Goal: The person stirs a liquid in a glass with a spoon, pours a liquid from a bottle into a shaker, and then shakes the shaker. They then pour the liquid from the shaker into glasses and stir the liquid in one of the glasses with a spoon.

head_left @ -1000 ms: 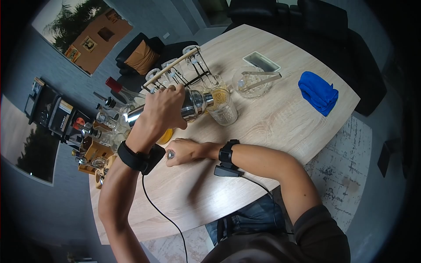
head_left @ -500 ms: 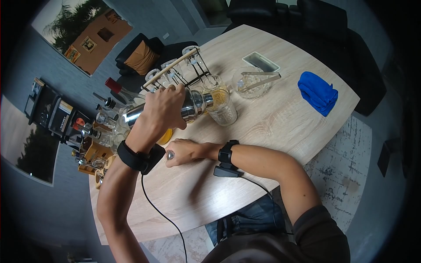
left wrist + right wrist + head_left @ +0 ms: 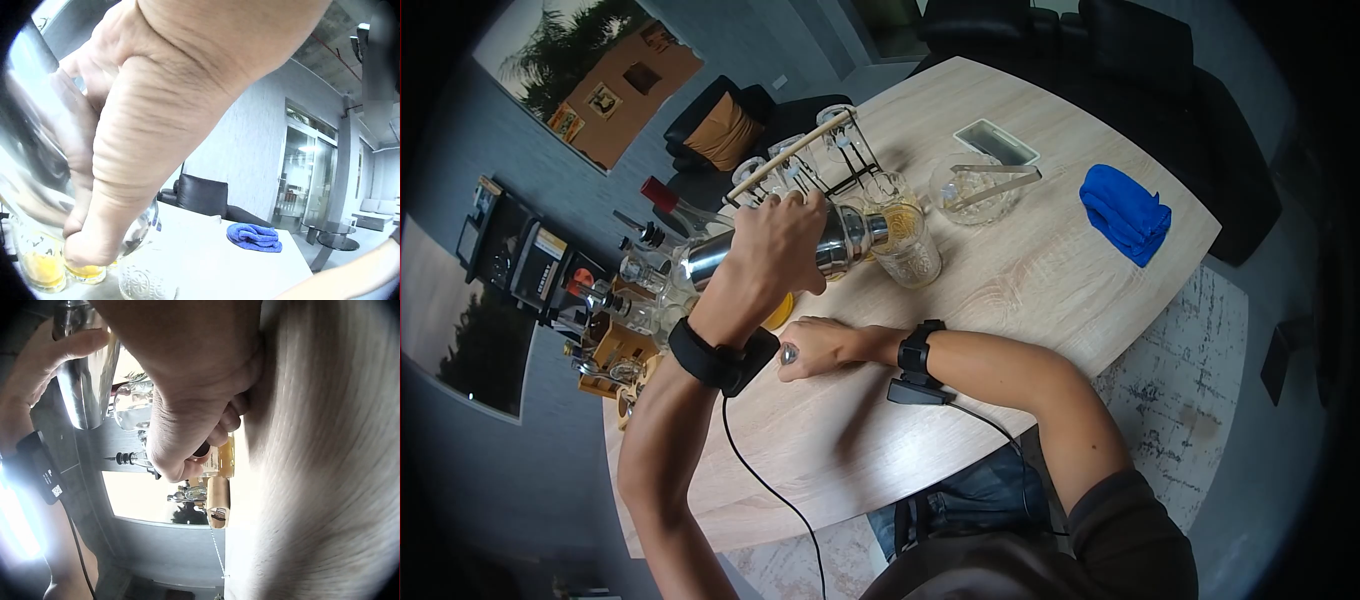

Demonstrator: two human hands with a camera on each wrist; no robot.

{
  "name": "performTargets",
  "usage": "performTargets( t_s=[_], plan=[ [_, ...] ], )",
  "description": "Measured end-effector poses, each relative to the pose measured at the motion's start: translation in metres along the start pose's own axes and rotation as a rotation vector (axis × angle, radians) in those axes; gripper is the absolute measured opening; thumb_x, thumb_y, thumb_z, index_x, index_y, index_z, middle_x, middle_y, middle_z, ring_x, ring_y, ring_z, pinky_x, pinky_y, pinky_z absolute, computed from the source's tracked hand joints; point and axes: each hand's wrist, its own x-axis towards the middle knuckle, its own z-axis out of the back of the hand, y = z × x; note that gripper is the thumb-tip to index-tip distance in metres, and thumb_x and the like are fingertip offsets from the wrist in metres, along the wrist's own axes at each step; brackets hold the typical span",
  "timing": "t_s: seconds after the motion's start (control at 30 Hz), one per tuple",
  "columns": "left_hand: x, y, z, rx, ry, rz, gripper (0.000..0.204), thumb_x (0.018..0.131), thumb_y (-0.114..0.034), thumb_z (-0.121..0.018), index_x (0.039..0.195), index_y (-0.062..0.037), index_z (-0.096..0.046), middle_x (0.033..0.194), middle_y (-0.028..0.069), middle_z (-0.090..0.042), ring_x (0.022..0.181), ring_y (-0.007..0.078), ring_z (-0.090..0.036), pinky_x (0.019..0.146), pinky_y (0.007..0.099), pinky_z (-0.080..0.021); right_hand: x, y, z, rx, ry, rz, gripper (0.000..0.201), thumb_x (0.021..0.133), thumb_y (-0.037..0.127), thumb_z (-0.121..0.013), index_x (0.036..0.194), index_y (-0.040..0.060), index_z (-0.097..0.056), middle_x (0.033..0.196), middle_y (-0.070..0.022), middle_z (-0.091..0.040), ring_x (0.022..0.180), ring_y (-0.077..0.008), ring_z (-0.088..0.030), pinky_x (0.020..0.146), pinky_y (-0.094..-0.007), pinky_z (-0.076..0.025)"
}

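My left hand (image 3: 778,245) grips a shiny metal cocktail shaker (image 3: 712,262), tipped on its side with its top end at the mouth of a patterned glass (image 3: 915,262). Yellowish contents show near the rim of that glass. In the left wrist view, the thumb and fingers wrap round the shaker (image 3: 31,119). My right hand (image 3: 818,347) rests on the table below the shaker, fingers curled round a small shiny metal piece (image 3: 789,352), which looks like the shaker's cap and is mostly hidden by the fingers.
Behind the shaker stand several bottles (image 3: 662,195) with pourers, and a wire rack (image 3: 840,185) of glasses with a wooden handle. Tongs (image 3: 1000,183) lie across a glass bowl (image 3: 968,212). A folded blue cloth (image 3: 1128,212) lies toward the right table edge. Glasses with yellow liquid (image 3: 44,272) stand near the shaker.
Almost nothing differs. The shaker stays tipped at the glass, with only a very slight shift of the left hand and arm; the right hand keeps its place on the table.
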Motion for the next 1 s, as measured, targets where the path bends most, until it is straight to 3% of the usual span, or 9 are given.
performTargets(
  t_s=[0.27, 0.33, 0.47, 0.53, 0.67, 0.73, 0.97, 1.0],
  plan=[
    [0.0, -0.0008, 0.0001, 0.015, -0.006, 0.003, 0.076, 0.053, -0.026, -0.087, 0.116, 0.0046, -0.058, 0.101, 0.0171, -0.071, 0.096, 0.0325, -0.071, 0.074, 0.0406, -0.061, 0.0018, -0.0022, -0.001, -0.009, 0.02, -0.008, 0.041, 0.074, 0.039, -0.069, 0.085, -0.0001, -0.071, 0.081, -0.0185, -0.071, 0.077, -0.0312, -0.067, 0.078, -0.0391, -0.053],
    [0.0008, -0.0002, -0.0021, 0.031, -0.027, -0.002, 0.078, 0.052, -0.026, -0.087, 0.117, 0.0046, -0.057, 0.101, 0.017, -0.071, 0.096, 0.0324, -0.071, 0.074, 0.0405, -0.061, 0.001, -0.0036, -0.0045, 0.045, -0.075, 0.083, 0.037, 0.073, 0.034, -0.066, 0.065, -0.0015, -0.059, 0.06, -0.0166, -0.058, 0.056, -0.0299, -0.052, 0.061, -0.0426, -0.045],
    [0.0015, -0.0012, 0.0004, 0.04, -0.016, -0.008, 0.078, 0.052, -0.026, -0.088, 0.117, 0.0041, -0.057, 0.101, 0.017, -0.071, 0.096, 0.0322, -0.071, 0.074, 0.0403, -0.061, 0.0002, -0.0022, -0.0033, 0.056, -0.089, 0.077, 0.037, 0.073, 0.034, -0.066, 0.065, -0.0015, -0.059, 0.06, -0.0161, -0.059, 0.056, -0.0295, -0.052, 0.061, -0.0425, -0.045],
    [0.0015, -0.0021, 0.0017, 0.04, -0.008, -0.006, 0.078, 0.052, -0.025, -0.089, 0.117, 0.0036, -0.057, 0.101, 0.0167, -0.071, 0.096, 0.0319, -0.071, 0.074, 0.0402, -0.06, 0.0005, 0.0006, 0.001, 0.011, 0.017, -0.023, 0.04, 0.073, 0.038, -0.069, 0.086, 0.0004, -0.072, 0.082, -0.0181, -0.072, 0.078, -0.0309, -0.068, 0.078, -0.0388, -0.053],
    [0.0012, -0.0026, 0.0012, 0.045, -0.013, -0.007, 0.077, 0.053, -0.025, -0.089, 0.117, 0.0027, -0.057, 0.101, 0.016, -0.071, 0.096, 0.0316, -0.071, 0.073, 0.0405, -0.06, -0.0022, 0.0023, 0.0015, 0.018, 0.005, -0.024, 0.04, 0.073, 0.038, -0.069, 0.086, 0.0006, -0.072, 0.082, -0.0181, -0.072, 0.078, -0.0307, -0.068, 0.077, -0.0385, -0.053],
    [0.0016, -0.0032, 0.0006, 0.06, -0.023, -0.006, 0.078, 0.052, -0.024, -0.089, 0.118, 0.0014, -0.057, 0.102, 0.0147, -0.071, 0.096, 0.031, -0.071, 0.071, 0.0408, -0.058, -0.0036, 0.0027, 0.0, 0.057, -0.048, 0.035, 0.034, 0.073, 0.033, -0.066, 0.067, -0.0004, -0.06, 0.061, -0.0133, -0.061, 0.058, -0.0269, -0.054, 0.062, -0.0406, -0.046],
    [0.0031, -0.0039, 0.0008, 0.076, -0.018, -0.003, 0.079, 0.051, -0.024, -0.09, 0.12, -0.0001, -0.057, 0.105, 0.0126, -0.07, 0.099, 0.0304, -0.069, 0.073, 0.0413, -0.057, -0.0005, -0.0004, -0.0014, 0.058, -0.066, 0.061, 0.033, 0.073, 0.032, -0.066, 0.068, -0.0004, -0.059, 0.061, -0.0136, -0.06, 0.058, -0.0268, -0.053, 0.063, -0.0406, -0.045],
    [0.0026, -0.0044, 0.0, 0.083, -0.038, -0.005, 0.08, 0.051, -0.023, -0.091, 0.12, -0.0004, -0.057, 0.106, 0.0125, -0.07, 0.1, 0.0303, -0.069, 0.073, 0.0417, -0.057, 0.0008, -0.0005, -0.0002, 0.032, -0.027, 0.02, 0.035, 0.072, 0.035, -0.068, 0.077, 0.0003, -0.066, 0.072, -0.016, -0.066, 0.069, -0.0291, -0.061, 0.071, -0.0397, -0.049]
  ],
)
